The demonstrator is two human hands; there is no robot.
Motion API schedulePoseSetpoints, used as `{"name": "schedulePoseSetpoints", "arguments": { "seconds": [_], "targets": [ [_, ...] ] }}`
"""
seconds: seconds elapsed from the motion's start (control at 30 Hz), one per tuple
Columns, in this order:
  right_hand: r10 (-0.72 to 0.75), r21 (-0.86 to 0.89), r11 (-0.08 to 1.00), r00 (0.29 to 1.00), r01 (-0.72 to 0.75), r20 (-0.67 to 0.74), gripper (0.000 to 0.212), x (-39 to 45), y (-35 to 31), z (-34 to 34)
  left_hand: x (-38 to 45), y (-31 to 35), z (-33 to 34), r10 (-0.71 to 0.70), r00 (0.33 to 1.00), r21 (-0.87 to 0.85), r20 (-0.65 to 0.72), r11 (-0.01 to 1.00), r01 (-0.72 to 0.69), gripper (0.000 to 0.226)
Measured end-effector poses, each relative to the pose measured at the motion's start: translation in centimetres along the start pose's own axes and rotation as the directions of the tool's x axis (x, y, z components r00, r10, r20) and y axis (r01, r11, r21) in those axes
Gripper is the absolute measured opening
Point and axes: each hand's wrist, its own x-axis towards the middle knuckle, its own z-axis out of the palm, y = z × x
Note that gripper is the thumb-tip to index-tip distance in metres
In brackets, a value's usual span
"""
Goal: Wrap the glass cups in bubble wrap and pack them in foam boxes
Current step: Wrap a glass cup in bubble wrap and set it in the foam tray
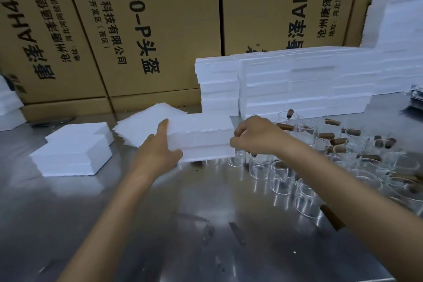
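A white foam box [201,137] is held just above the steel table [206,224], between both hands. My left hand [158,151] grips its left end, forefinger stretched along the top edge and thumb under the lower corner. My right hand [254,136] grips its right end with curled fingers. Several clear glass cups [283,174] with brown wooden handles stand crowded on the table to the right, some partly under the box. A pile of white wrap sheets [142,125] lies behind the left hand.
Two stacked foam boxes [73,151] sit at the left. A long wall of stacked foam boxes [297,84] runs along the back right, in front of large printed cardboard cartons [137,30]. More foam [9,107] shows at the far left edge.
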Motion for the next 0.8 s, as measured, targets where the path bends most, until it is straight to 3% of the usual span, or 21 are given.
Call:
{"name": "schedulePoseSetpoints", "arguments": {
  "seconds": [0.2, 0.37, 0.53, 0.67, 0.8],
  "targets": [
    [0.025, 0.026, 0.999, 0.991, -0.029, 0.130, 0.026, -3.0, 2.3, 1.5, -4.6, -2.4, 2.9, 0.015, 0.997, 0.009, 0.080, 1.000, -0.016, 0.090],
    [0.105, 0.032, 0.993, 0.966, -0.116, 0.237, 0.031, -4.0, 4.2, 3.9, -6.4, -3.2, 5.6, 0.047, 0.984, -0.019, 0.172, 0.999, -0.045, 0.093],
    [0.103, -0.021, 0.995, 0.975, -0.101, 0.198, 0.033, -4.2, 4.7, 4.1, -6.5, -3.6, 5.4, 0.089, 0.991, -0.071, 0.100, 0.994, -0.082, 0.081],
    [0.019, -0.196, 0.981, 0.995, 0.001, 0.098, 0.019, -4.5, 3.5, 2.9, -6.1, -3.7, 4.4, 0.107, 0.994, -0.149, 0.012, 0.983, -0.104, 0.068],
    [-0.081, -0.111, 0.990, 0.995, 0.088, 0.064, 0.009, -3.7, 1.8, 2.2, -5.1, -4.7, 2.8, 0.044, 0.988, -0.352, -0.149, 0.931, -0.095, 0.058]
  ]
}}
